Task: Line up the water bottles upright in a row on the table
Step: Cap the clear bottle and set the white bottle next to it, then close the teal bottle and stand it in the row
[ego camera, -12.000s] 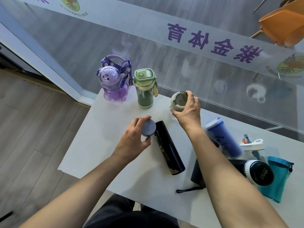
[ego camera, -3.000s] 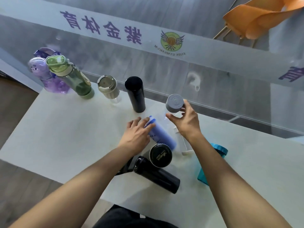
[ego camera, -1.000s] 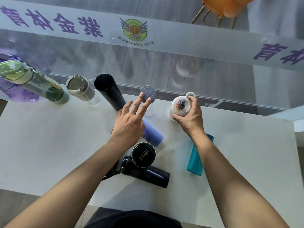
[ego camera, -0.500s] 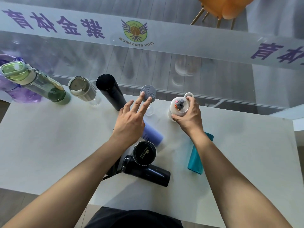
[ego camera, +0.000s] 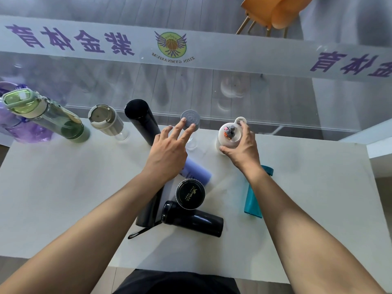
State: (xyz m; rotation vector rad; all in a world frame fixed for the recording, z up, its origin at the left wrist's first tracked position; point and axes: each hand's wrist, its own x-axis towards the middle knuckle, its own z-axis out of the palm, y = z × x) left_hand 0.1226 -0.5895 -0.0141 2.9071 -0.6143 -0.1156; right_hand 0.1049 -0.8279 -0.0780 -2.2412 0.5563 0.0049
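Note:
Along the far edge of the white table (ego camera: 63, 198) stand a purple bottle (ego camera: 25, 132), a green bottle (ego camera: 46, 117), a beige-lidded clear bottle (ego camera: 106, 120), a black flask (ego camera: 142, 120) and a clear bottle with a grey lid (ego camera: 190, 120). My left hand (ego camera: 167, 153) is spread open, two fingertips touching the grey lid. My right hand (ego camera: 241, 148) grips a white-lidded bottle (ego camera: 228, 134) standing upright to the right of the row. A lilac bottle (ego camera: 196, 171), a black tumbler (ego camera: 191, 217), another black bottle (ego camera: 148, 209) and a teal bottle (ego camera: 253, 200) lie behind my hands.
A glass wall (ego camera: 191, 81) with a frosted band of purple lettering runs right behind the bottle row. An orange chair (ego camera: 275, 11) stands beyond the glass. The table's near edge is by my body, its right end near a white ledge (ego camera: 379, 149).
The right hand has settled lower around the white-lidded bottle. The left hand stays with its fingertips on the grey lid. The row of bottles has not moved.

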